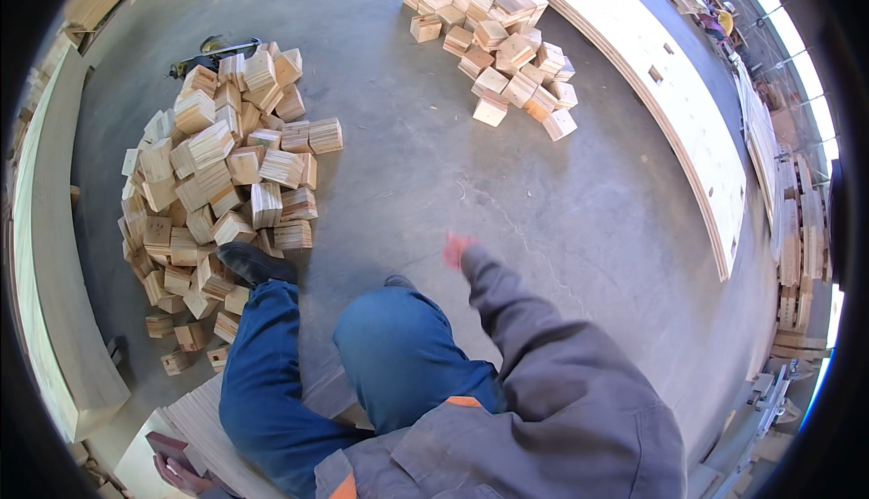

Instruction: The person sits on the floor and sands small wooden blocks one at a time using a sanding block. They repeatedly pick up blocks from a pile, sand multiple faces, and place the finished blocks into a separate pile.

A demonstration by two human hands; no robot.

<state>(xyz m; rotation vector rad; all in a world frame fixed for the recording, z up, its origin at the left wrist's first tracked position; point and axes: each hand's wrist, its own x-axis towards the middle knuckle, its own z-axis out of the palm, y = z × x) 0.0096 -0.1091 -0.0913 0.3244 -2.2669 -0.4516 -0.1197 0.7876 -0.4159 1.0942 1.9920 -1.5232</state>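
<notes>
Block, dark reddish-brown, sits at lower left, gripped by the left hand, its visible long edge slanting down rightward; the right hand is well apart, forward and rightward over the floor. That hand is blurred; I see nothing in it and cannot tell its finger spread.

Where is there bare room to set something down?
Bare grey concrete floor lies between the left heap of pale wooden blocks and the long pale wooden panel, near the right hand. Crowded: that heap and the far block pile.
</notes>
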